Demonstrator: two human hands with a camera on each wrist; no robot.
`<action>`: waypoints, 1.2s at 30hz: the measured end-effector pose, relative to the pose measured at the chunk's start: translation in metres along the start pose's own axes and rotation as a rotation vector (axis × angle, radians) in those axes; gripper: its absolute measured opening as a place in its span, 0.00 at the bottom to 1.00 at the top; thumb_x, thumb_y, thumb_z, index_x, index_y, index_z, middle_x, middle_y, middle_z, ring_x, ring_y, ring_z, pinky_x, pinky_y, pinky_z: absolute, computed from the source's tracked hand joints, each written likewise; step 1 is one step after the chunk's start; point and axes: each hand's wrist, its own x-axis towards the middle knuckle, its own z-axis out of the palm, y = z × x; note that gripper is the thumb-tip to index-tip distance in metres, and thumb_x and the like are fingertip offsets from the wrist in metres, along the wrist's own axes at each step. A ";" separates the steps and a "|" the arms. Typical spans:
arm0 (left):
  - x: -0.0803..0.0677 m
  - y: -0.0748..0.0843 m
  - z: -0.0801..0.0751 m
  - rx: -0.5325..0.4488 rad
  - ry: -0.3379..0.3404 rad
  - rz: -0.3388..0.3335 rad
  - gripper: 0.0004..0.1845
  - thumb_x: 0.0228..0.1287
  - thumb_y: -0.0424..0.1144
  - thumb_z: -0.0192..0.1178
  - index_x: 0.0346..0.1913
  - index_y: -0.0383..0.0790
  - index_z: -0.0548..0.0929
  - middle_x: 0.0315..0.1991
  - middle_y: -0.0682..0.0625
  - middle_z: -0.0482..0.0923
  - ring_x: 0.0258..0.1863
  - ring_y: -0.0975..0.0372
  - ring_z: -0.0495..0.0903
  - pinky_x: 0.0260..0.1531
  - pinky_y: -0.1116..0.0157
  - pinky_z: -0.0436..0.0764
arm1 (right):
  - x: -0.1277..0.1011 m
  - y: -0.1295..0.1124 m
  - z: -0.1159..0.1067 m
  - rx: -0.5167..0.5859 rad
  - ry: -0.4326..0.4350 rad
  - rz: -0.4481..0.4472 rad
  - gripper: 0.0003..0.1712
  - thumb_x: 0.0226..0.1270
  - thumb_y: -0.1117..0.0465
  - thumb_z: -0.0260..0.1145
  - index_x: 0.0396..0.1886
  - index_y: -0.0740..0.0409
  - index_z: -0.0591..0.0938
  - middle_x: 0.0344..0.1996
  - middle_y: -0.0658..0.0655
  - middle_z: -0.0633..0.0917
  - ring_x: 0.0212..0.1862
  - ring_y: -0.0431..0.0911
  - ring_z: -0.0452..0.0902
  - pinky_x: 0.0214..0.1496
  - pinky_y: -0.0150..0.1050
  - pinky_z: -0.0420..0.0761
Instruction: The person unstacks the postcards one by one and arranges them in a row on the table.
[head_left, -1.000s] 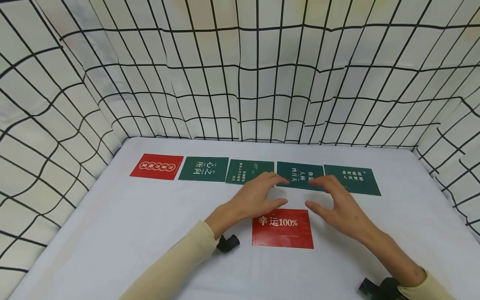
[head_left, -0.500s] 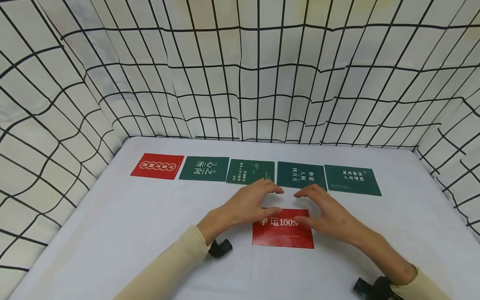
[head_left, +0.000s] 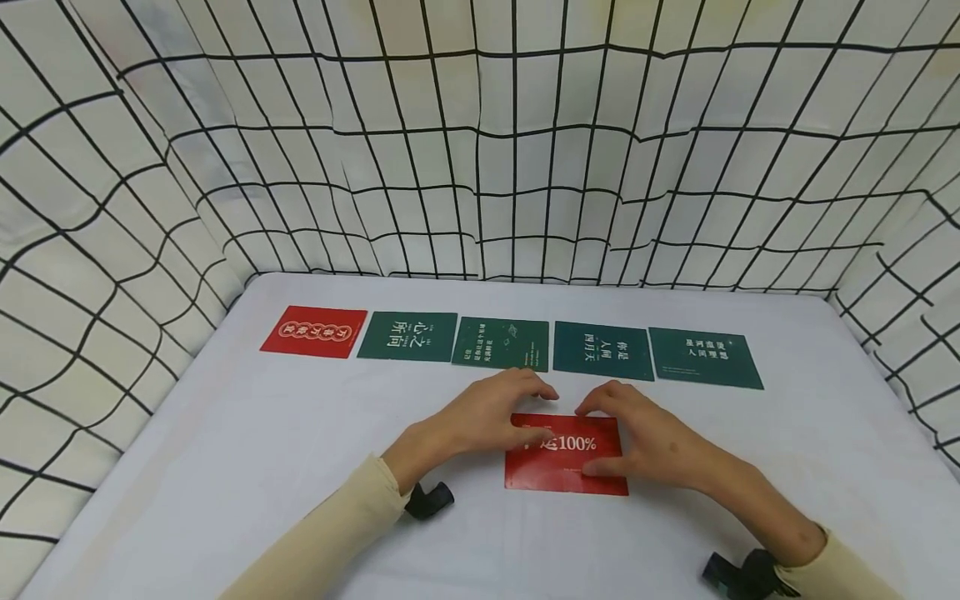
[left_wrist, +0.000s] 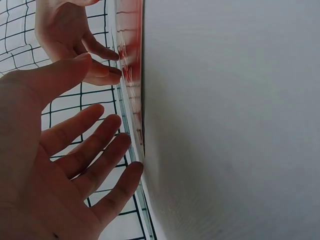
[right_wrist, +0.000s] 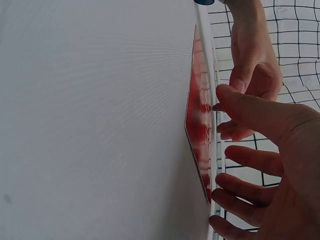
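Hands over the flat red rectangular paper card printed "100%" (head_left: pixel 566 455), lying on the white tabletop (head_left: pixel 300 467) near the front edge. Left hand (head_left: pixel 489 410) spread loose over the card's left end, fingers relaxed and fanned out, thumb laid on the top-left corner; fingertips (left_wrist: pixel 134 170) right down at the card edge in the left wrist view, gripping nothing. Right hand (head_left: pixel 651 442) same deal on the right end: fingers loosely bent, thumb resting across the lower right part of the card, not pinching or lifting anything. Can't really tell how hard either presses. Card still flat on the table.

Further back, a row of five flat cards: small red rectangular card with a gold emblem (head_left: pixel 314 331) at far left, then four dark green rectangular cards with white lettering (head_left: pixel 602 351), side by side, nearly touching. All around, white cloth backdrop with a black grid pattern (head_left: pixel 480 167). Cream sleeves (head_left: pixel 337 533) on both arms.
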 end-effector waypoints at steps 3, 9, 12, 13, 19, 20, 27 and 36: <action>-0.001 -0.001 0.001 0.008 -0.001 0.003 0.30 0.61 0.52 0.73 0.65 0.52 0.82 0.62 0.55 0.82 0.64 0.62 0.78 0.59 0.61 0.86 | 0.000 0.000 0.001 -0.025 -0.010 -0.015 0.42 0.41 0.44 0.88 0.59 0.46 0.83 0.59 0.53 0.81 0.64 0.52 0.76 0.47 0.46 0.92; -0.003 -0.003 0.002 0.025 -0.011 0.026 0.30 0.60 0.52 0.73 0.65 0.51 0.82 0.62 0.55 0.83 0.63 0.62 0.79 0.59 0.62 0.85 | -0.001 -0.001 0.004 -0.073 -0.031 -0.037 0.46 0.39 0.41 0.88 0.62 0.45 0.83 0.62 0.53 0.80 0.66 0.52 0.75 0.49 0.46 0.92; -0.004 -0.003 0.002 0.045 -0.020 0.044 0.31 0.58 0.52 0.74 0.65 0.51 0.83 0.61 0.55 0.83 0.62 0.62 0.79 0.59 0.61 0.85 | -0.001 -0.001 0.005 -0.096 -0.036 -0.046 0.48 0.37 0.41 0.89 0.63 0.45 0.82 0.63 0.53 0.80 0.66 0.52 0.74 0.49 0.47 0.91; -0.005 -0.002 0.002 0.052 -0.023 0.050 0.31 0.58 0.53 0.75 0.65 0.51 0.83 0.61 0.55 0.83 0.62 0.62 0.78 0.60 0.61 0.85 | -0.002 -0.001 0.005 -0.103 -0.036 -0.047 0.49 0.37 0.41 0.89 0.63 0.45 0.82 0.63 0.53 0.80 0.66 0.52 0.74 0.49 0.47 0.91; -0.007 -0.002 0.003 0.072 -0.051 0.052 0.37 0.55 0.55 0.76 0.69 0.51 0.79 0.64 0.56 0.81 0.65 0.62 0.75 0.63 0.59 0.83 | -0.003 -0.005 0.006 -0.124 -0.044 -0.041 0.47 0.40 0.42 0.88 0.64 0.46 0.82 0.62 0.52 0.80 0.65 0.51 0.75 0.52 0.47 0.91; -0.008 -0.002 0.003 0.075 -0.057 0.051 0.39 0.55 0.56 0.76 0.70 0.51 0.78 0.65 0.56 0.80 0.66 0.62 0.75 0.63 0.59 0.83 | -0.004 -0.006 0.006 -0.127 -0.047 -0.042 0.47 0.41 0.42 0.88 0.64 0.46 0.82 0.62 0.52 0.80 0.65 0.51 0.75 0.52 0.47 0.91; -0.010 -0.002 0.004 0.126 -0.093 0.070 0.46 0.51 0.59 0.77 0.74 0.51 0.73 0.69 0.54 0.75 0.69 0.60 0.72 0.63 0.59 0.83 | -0.005 -0.006 0.005 -0.145 -0.060 -0.084 0.47 0.41 0.44 0.88 0.64 0.47 0.82 0.61 0.52 0.80 0.64 0.50 0.76 0.52 0.47 0.91; -0.015 -0.001 0.003 0.164 -0.140 0.092 0.55 0.47 0.63 0.78 0.78 0.52 0.67 0.73 0.55 0.70 0.73 0.61 0.67 0.68 0.57 0.80 | -0.005 -0.006 0.005 -0.171 -0.025 -0.101 0.47 0.39 0.47 0.89 0.64 0.47 0.82 0.60 0.51 0.81 0.63 0.49 0.77 0.50 0.46 0.91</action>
